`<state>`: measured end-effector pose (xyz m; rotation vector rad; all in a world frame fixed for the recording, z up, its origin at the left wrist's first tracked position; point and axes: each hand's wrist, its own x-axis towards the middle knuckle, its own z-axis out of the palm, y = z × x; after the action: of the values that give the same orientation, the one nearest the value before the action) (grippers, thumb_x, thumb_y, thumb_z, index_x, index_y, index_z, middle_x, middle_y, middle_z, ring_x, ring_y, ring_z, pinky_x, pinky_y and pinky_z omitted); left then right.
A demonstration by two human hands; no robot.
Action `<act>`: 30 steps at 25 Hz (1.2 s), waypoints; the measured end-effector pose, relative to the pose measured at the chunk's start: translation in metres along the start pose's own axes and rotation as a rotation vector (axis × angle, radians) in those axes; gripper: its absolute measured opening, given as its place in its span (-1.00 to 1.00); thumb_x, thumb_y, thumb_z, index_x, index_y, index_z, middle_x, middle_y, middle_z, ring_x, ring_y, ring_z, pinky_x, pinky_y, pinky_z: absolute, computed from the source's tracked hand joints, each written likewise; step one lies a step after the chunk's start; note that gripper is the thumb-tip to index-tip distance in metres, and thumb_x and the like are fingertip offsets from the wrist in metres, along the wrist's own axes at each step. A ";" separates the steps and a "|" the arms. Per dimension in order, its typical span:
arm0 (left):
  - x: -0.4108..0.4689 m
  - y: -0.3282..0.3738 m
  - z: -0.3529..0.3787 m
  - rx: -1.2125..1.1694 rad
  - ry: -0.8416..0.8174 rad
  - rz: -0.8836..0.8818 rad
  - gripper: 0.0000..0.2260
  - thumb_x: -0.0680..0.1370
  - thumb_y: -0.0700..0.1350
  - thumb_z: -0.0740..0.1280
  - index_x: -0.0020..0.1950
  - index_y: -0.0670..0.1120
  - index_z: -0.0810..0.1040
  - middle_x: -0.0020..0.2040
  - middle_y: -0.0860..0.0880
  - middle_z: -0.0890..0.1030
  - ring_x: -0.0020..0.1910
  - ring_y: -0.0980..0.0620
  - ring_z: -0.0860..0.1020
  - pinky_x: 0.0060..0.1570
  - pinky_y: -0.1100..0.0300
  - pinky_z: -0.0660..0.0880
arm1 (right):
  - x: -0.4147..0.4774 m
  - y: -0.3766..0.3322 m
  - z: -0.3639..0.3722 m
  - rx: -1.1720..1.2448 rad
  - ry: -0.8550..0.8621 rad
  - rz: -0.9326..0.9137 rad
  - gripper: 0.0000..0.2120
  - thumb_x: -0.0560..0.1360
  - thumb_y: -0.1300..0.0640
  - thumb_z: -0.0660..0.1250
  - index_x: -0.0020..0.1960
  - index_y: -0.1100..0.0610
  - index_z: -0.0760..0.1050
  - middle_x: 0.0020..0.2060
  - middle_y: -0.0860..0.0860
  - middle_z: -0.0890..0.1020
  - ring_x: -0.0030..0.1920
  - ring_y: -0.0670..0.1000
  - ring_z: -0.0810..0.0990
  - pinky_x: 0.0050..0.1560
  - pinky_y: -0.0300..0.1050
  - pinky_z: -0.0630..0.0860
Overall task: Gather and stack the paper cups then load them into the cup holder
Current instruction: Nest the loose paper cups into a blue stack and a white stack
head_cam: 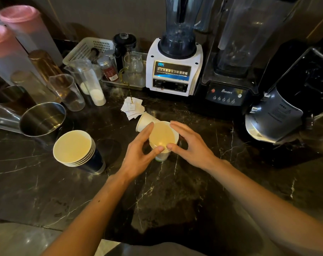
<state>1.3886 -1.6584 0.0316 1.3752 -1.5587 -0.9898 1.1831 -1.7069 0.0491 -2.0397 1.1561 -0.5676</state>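
A stack of white paper cups (162,137) stands upright on the dark marble counter (175,191) in the middle. My left hand (140,154) holds its rim from the left, thumb at the front edge. My right hand (190,145) holds the rim from the right, fingers curved over the far edge. Just behind the stack, one white paper cup (145,121) lies on its side, touching it. To the left stands a second stack of several dark blue paper cups (77,151), leaning slightly. No cup holder can be identified.
A steel pitcher (43,119) and clear plastic cups (68,91) crowd the left. Paper slips (132,108) lie behind the cups. A white blender (173,71), a black blender (229,71) and a dark machine (286,108) line the back and right.
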 end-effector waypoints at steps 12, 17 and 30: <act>-0.004 -0.004 0.000 -0.081 0.061 -0.093 -0.27 0.41 0.06 0.50 0.52 0.01 0.30 0.43 0.14 0.42 0.41 0.21 0.40 0.36 0.24 0.40 | 0.087 -0.001 -0.020 0.193 -0.097 0.234 -0.44 0.54 0.03 0.39 0.47 0.11 0.32 0.38 0.08 0.47 0.38 0.01 0.45 0.33 -0.13 0.42; -0.003 -0.001 0.001 -0.097 0.083 -0.126 -0.27 0.39 0.02 0.52 0.50 0.03 0.31 0.41 0.11 0.46 0.40 0.18 0.43 0.38 0.10 0.41 | 0.159 0.014 0.004 -0.047 -0.281 0.338 -0.27 0.47 -0.12 0.43 0.52 0.11 0.25 0.44 0.14 0.41 0.41 0.11 0.42 0.39 0.00 0.38; 0.000 0.000 -0.001 -0.118 0.069 -0.156 -0.26 0.37 0.07 0.53 0.49 0.11 0.31 0.36 0.27 0.46 0.40 0.25 0.40 0.37 0.22 0.38 | 0.138 0.022 -0.023 0.048 -0.044 0.299 -0.05 0.32 -0.02 0.59 0.54 0.02 0.13 0.42 0.05 0.41 0.39 0.08 0.42 0.32 0.13 0.46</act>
<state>1.3893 -1.6583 0.0315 1.4490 -1.3362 -1.0988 1.2250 -1.8416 0.0512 -1.7854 1.3759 -0.3959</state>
